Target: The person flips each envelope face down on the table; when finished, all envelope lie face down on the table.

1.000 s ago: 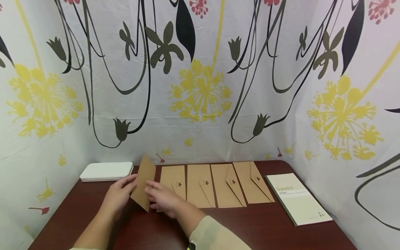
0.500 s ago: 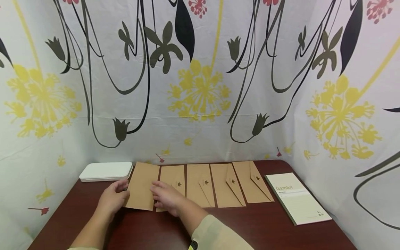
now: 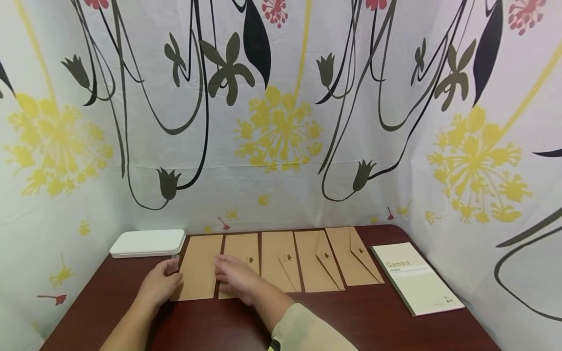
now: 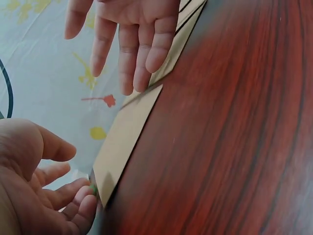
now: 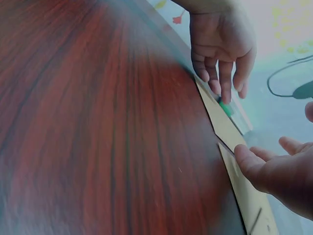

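Several brown kraft envelopes lie in a row on the dark red table. The leftmost envelope (image 3: 199,273) is flat with a plain side up. My left hand (image 3: 159,283) is at its left edge, fingers loosely bent and not gripping it. At its right edge is my right hand (image 3: 237,279), fingers relaxed, over part of the second envelope (image 3: 241,243), whose flap bears a small dark crown print. A small green thing (image 5: 225,108) shows by my left fingertips in the right wrist view; I cannot tell what it is or whether they touch it.
A white flat case (image 3: 148,242) lies at the back left. To the right of the other envelopes (image 3: 281,253) is a pale "Gambit" notebook (image 3: 417,278). Patterned cloth (image 3: 281,195) hangs behind the table (image 3: 351,321) and at both sides.
The leftmost envelope went from tilted up between both hands to flat on the table. My left hand has let go of it and moved slightly down and left; my right hand has barely moved.
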`<act>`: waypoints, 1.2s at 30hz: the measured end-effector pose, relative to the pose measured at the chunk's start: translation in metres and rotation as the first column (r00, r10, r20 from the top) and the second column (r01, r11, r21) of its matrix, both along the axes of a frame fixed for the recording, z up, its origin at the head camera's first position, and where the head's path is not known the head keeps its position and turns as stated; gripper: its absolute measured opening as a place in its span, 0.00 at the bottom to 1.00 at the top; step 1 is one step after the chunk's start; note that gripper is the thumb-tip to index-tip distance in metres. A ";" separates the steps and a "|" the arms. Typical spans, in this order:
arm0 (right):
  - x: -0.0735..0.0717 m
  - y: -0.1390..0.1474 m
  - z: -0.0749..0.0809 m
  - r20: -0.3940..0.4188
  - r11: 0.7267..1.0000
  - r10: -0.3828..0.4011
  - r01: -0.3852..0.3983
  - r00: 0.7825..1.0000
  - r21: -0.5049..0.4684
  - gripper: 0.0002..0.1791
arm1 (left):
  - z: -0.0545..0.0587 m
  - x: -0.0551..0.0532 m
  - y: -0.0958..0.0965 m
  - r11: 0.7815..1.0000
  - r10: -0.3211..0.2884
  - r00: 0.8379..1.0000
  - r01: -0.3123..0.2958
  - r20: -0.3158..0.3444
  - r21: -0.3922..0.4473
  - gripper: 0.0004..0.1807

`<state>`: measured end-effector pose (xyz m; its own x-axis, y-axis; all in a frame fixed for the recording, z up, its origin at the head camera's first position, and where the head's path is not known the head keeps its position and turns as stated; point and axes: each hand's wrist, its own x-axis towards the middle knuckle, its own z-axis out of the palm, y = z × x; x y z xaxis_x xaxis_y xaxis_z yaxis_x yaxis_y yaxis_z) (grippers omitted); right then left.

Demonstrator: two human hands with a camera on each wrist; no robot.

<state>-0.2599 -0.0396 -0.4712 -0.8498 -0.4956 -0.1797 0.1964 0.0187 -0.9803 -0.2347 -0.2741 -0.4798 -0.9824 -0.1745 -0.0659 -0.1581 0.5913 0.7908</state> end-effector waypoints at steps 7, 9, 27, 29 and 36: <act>-0.007 0.030 0.000 -0.063 0.999 -0.049 0.050 0.997 0.002 0.37 | 0.009 -0.004 0.034 0.991 -0.006 0.999 0.011 -0.040 0.132 0.31; -0.010 0.042 0.002 -0.073 0.998 -0.064 0.065 0.995 0.005 0.37 | 0.011 -0.008 0.046 0.982 -0.028 0.999 0.035 -0.038 0.185 0.31; -0.030 0.093 -0.003 -0.085 0.984 -0.177 0.178 0.981 0.007 0.38 | 0.011 -0.031 0.106 0.908 -0.100 0.993 0.120 -0.069 0.403 0.31; -0.031 0.093 -0.005 -0.079 0.984 -0.177 0.178 0.981 0.005 0.38 | 0.010 -0.029 0.107 0.915 -0.096 0.993 0.113 -0.061 0.388 0.31; -0.032 0.095 -0.014 -0.044 0.984 -0.180 0.179 0.983 -0.028 0.38 | 0.008 -0.023 0.105 0.921 -0.137 0.990 0.137 -0.027 0.364 0.34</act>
<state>-0.2918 0.0556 -0.4855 -0.9322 -0.3383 -0.1283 0.1491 -0.0361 -0.9882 -0.2578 -0.1694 -0.4718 -0.9952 -0.0021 -0.0982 -0.0949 0.2788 0.9557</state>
